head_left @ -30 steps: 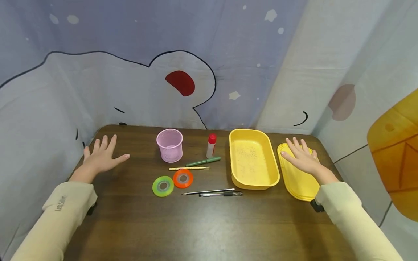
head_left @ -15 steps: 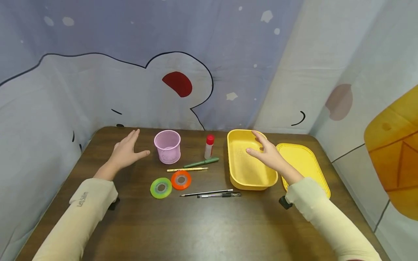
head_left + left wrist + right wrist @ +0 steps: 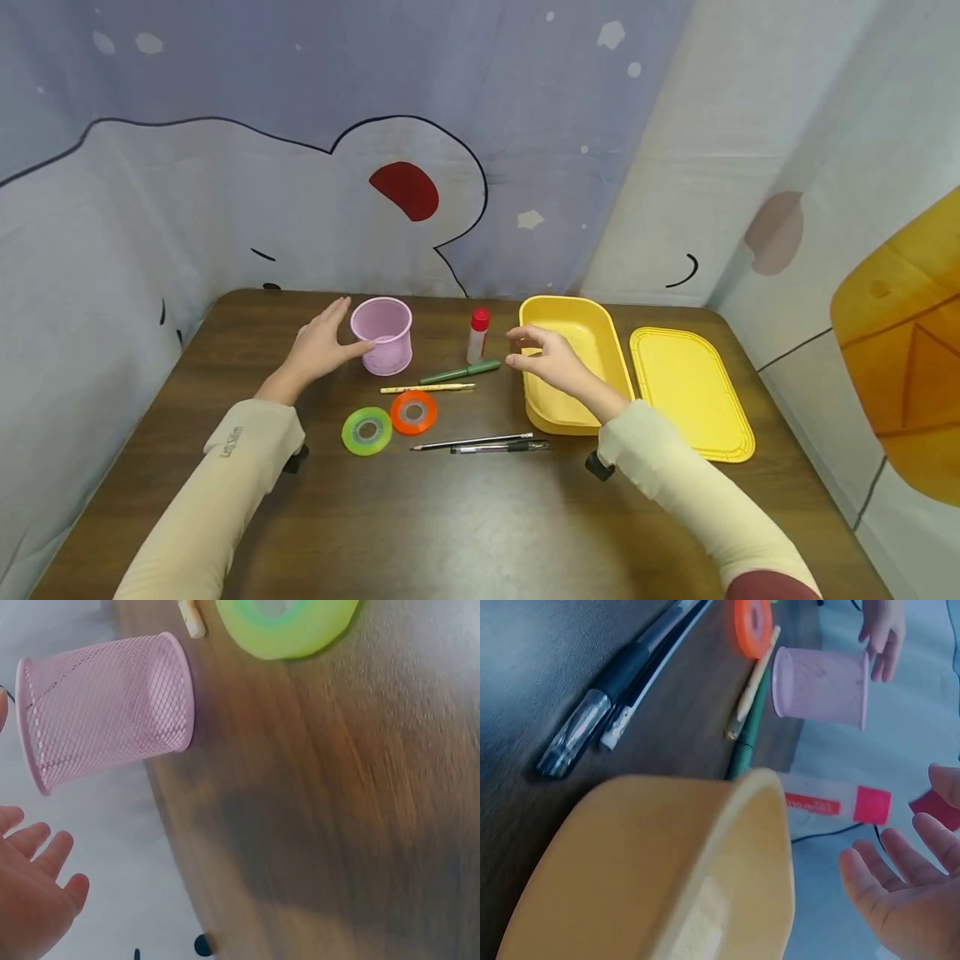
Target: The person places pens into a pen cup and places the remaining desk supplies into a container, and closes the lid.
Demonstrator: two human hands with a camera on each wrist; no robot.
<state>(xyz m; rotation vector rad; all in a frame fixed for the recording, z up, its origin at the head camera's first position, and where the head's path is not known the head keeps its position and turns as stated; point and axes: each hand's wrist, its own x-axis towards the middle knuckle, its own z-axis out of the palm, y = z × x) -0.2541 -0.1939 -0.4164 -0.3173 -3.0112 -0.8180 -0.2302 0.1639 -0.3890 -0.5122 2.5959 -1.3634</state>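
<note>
My left hand (image 3: 318, 343) is beside the pink mesh cup (image 3: 389, 350), its thumb overlapping the cup's near side in the head view. In the left wrist view that hand (image 3: 34, 889) shows spread fingers and a gap to the cup (image 3: 109, 712). My right hand (image 3: 553, 360) hovers over the left part of the yellow bin (image 3: 618, 375), fingers loosely bent and holding nothing. Just left of its fingertips stands a glue stick (image 3: 477, 337) with a red cap, upright. The right wrist view shows the glue stick (image 3: 832, 801) between the bin's rim and the right hand (image 3: 911, 889).
A green pen (image 3: 461, 372) and a yellow pencil-like stick (image 3: 427, 388) lie mid-table. Nearer are a green tape roll (image 3: 367, 446), an orange tape roll (image 3: 413, 429), a pencil (image 3: 472, 442) and a black pen (image 3: 500, 447). The yellow lid (image 3: 693, 396) lies at right.
My left hand has moved right to the pink cup. My right hand has moved left from above the lid, across the bin, toward the glue stick, its fingers bending. The objects stay put.
</note>
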